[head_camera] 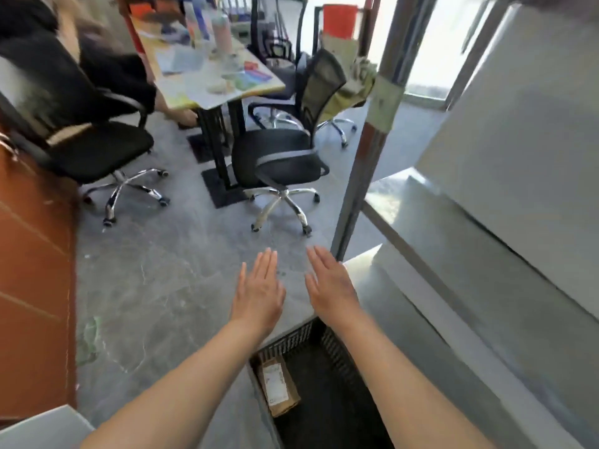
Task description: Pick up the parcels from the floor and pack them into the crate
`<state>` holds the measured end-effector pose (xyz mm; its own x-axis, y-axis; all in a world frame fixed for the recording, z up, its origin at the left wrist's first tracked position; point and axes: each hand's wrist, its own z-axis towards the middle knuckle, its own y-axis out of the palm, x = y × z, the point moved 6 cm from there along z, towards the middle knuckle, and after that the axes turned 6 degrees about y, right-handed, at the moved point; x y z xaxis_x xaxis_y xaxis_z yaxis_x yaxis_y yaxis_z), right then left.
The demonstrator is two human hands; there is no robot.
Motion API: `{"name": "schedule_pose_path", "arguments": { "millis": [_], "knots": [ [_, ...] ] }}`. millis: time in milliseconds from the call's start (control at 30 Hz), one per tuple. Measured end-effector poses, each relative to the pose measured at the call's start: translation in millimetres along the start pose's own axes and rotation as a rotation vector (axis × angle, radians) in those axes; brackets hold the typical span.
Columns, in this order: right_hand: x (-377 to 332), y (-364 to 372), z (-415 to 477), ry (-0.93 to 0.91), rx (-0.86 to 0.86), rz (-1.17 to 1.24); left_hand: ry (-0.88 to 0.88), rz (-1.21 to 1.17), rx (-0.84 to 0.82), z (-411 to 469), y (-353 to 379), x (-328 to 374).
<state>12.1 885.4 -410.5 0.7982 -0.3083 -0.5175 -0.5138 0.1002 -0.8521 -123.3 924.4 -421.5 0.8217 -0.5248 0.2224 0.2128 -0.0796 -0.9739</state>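
A black slatted crate stands on the grey floor at the bottom centre, partly under my arms. Inside it, against the left wall, lies a brown paper parcel with a white label. My left hand and my right hand are stretched out side by side above the floor just beyond the crate's far rim, palms down, fingers straight, holding nothing. No parcel shows on the floor in view.
Two black office chairs on chrome wheel bases stand ahead by a cluttered table, where a person sits at the left. A metal post and grey steel shelving flank the right. An orange cabinet lines the left.
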Motion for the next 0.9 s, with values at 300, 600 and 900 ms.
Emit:
{"name": "schedule_pose_path", "arguments": {
  "millis": [300,600,900],
  "knots": [
    [48,-207,-199,0.05,0.37,-0.15,0.338,0.029,0.247,-85,-139,188],
    [195,-367,-577,0.54,0.736,-0.257,0.967,-0.05,0.18,-305,-155,546],
    [280,-399,-900,1.106,1.021,-0.292,1.59,-0.22,0.067,-584,-131,782]
  ]
}}
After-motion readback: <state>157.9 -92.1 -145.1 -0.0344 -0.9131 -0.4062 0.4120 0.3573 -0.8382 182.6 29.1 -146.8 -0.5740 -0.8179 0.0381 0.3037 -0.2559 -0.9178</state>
